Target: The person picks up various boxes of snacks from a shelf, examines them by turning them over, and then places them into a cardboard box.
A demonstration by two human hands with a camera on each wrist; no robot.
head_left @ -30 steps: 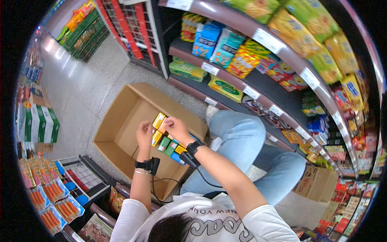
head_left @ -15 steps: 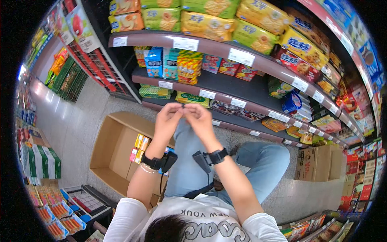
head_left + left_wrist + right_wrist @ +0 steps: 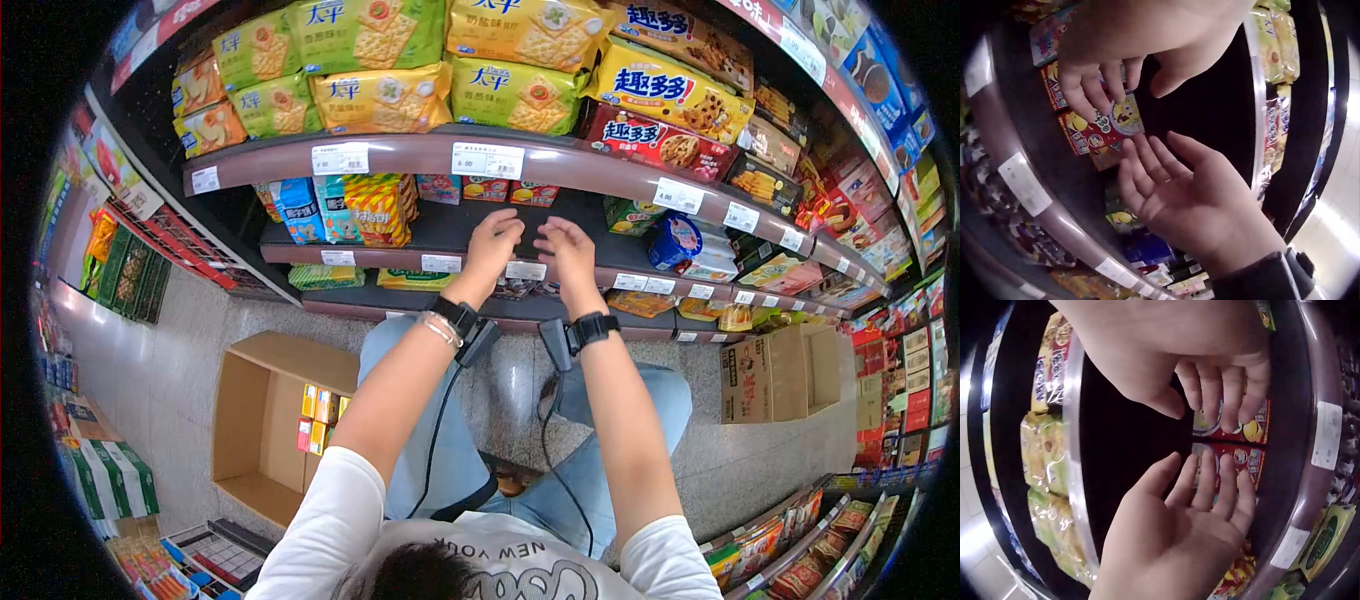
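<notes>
Both hands reach into the dark middle shelf (image 3: 440, 240). My left hand (image 3: 497, 232) and right hand (image 3: 562, 243) lie side by side, fingers straight or loosely bent, holding nothing. Small red boxes with a yellow cartoon figure (image 3: 487, 189) stand at the back of that shelf. In the left wrist view the left hand (image 3: 1104, 75) touches a red box (image 3: 1100, 128) with its fingertips, and the right hand (image 3: 1172, 187) lies palm-open just below. In the right wrist view the right hand (image 3: 1222, 381) hangs over the red boxes (image 3: 1235, 456), and the left hand (image 3: 1197, 506) reaches them from below.
A brown carton (image 3: 262, 400) on the floor at lower left holds several small coloured boxes (image 3: 318, 415). Cracker bags (image 3: 380, 98) fill the shelf above, over a price-tag rail (image 3: 487, 160). Another brown box (image 3: 775, 375) sits on the floor at right. My knees in jeans (image 3: 640, 400) are below.
Both hands rose from the small boxes in the floor carton, came together in front of the shelves, then went into the middle shelf. The head view tilted up.
</notes>
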